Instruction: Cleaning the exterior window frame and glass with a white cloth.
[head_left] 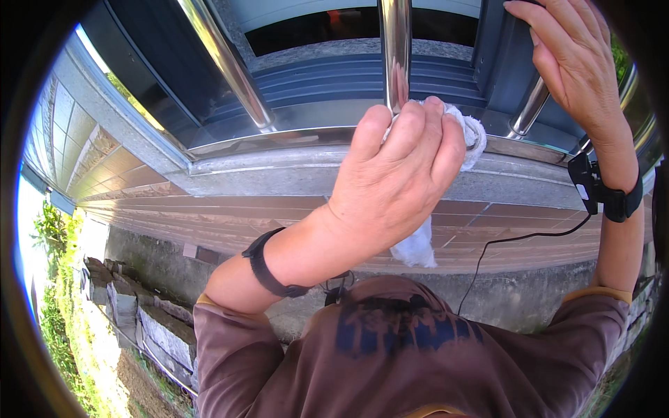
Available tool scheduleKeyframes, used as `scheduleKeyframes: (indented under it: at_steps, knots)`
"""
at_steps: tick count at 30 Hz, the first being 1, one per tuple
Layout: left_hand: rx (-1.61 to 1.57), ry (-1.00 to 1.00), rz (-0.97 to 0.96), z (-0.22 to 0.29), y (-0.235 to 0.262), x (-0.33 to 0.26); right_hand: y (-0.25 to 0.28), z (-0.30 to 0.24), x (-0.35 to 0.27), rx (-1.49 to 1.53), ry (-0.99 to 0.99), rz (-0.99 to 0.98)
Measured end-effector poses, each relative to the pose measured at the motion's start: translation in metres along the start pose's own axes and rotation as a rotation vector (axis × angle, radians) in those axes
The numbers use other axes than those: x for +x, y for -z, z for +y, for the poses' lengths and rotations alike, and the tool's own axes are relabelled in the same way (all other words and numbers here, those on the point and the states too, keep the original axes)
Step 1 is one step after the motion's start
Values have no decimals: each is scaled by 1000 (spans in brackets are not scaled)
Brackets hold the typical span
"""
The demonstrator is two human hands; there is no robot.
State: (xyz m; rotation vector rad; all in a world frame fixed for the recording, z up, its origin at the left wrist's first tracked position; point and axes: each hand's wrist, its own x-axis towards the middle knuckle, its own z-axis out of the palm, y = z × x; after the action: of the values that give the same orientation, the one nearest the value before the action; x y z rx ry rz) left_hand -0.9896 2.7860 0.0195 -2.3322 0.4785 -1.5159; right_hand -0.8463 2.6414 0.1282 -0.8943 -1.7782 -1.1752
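Observation:
My left hand point(401, 164) is closed around a bunched white cloth point(474, 139). It presses the cloth against the foot of the middle upright steel bar point(396, 52), by the bottom rail. A loose end of the cloth hangs below my wrist. My right hand point(575, 56) is raised at the upper right, against the dark blue-grey window frame point(512, 63). Its fingers are spread and stretched out, and the picture's top edge cuts part of them off. Nothing shows in its grasp.
More polished steel bars stand to the left point(230, 63) and right point(531, 108). A grey stone sill point(265, 174) runs below them, above a brown tiled wall point(279, 216). A black cable point(516, 239) hangs from my right wrist strap. Stone blocks point(164, 327) lie at lower left.

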Motion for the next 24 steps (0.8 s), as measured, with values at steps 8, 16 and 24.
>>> scheduleKeyframes:
  at_steps: [8,16,24]
  knots:
    - [-297,198,277,-64,25,-18,13,-18,17,-929,182,-612]
    - [-374,212,-71,-61,23,-17,49,-9,12,-1094,149,-831]
    - [144,158,-36,-74,58,-72,54,-14,15,-1088,128,-852]
